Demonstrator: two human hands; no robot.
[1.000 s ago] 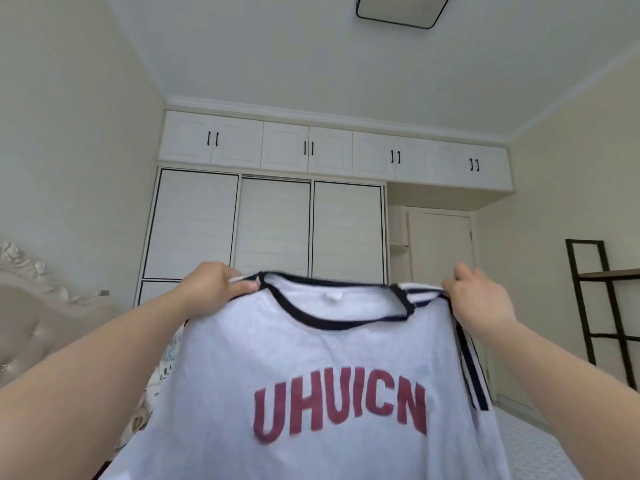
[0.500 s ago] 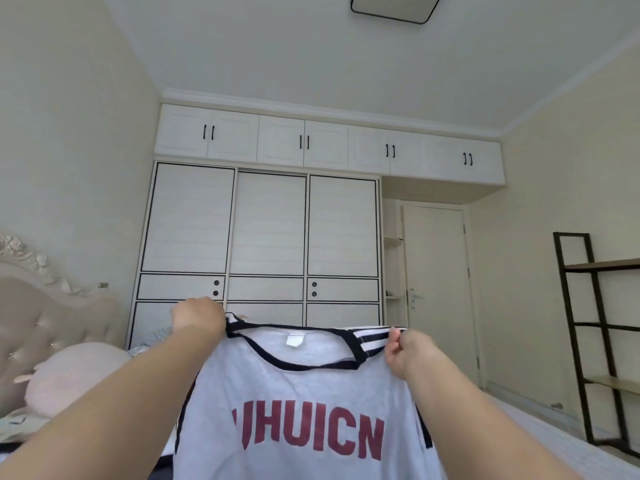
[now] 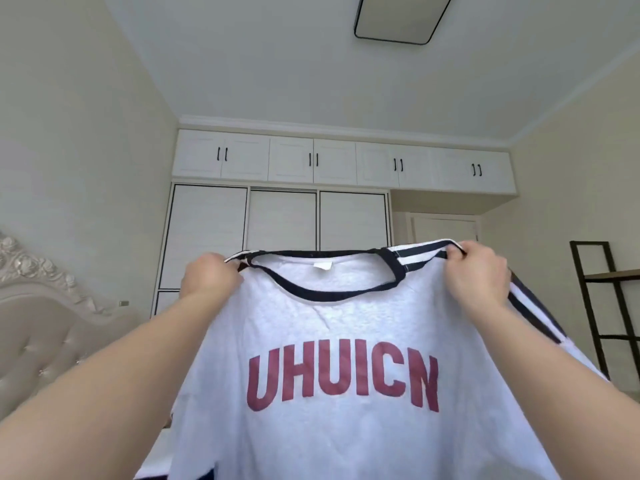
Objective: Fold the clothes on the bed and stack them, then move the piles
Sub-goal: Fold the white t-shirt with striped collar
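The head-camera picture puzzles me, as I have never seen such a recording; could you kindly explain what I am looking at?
No machine here: a person wears a wide-angle camera on the head, so you see their own two bare arms reaching forward. The view is tilted up toward the ceiling, so no bed surface shows, only a padded headboard at the left. The left hand and the right hand each grip a shoulder of a light grey T-shirt, holding it up spread out, printed side toward the camera, with red letters reading UHUICN, a dark neckband and dark stripes on the shoulders. Behind it stand a white wardrobe, a door, and a dark shelf frame at the right. A ceiling lamp is overhead.
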